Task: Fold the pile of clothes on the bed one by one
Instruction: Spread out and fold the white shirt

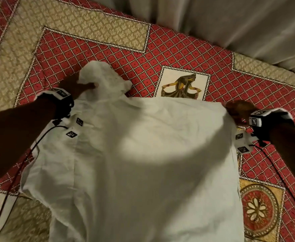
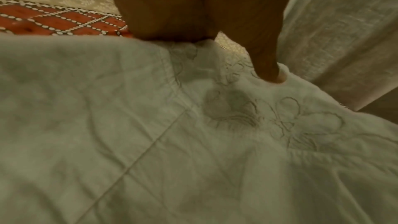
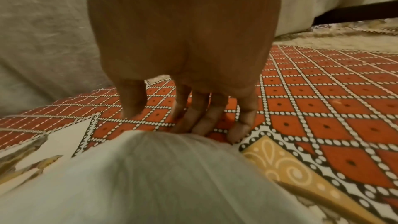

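White embroidered garment (image 1: 134, 163) lies crumpled on patterned bedspread (image 1: 178, 49); left grip (image 1: 81, 88) pinches it, right grip (image 1: 237, 110) released.

White garment (image 1: 134, 163) looks like thin matt cotton, creased, with stitched flowers; bedspread (image 1: 178, 55) at 12 o'clock is printed matt cloth.
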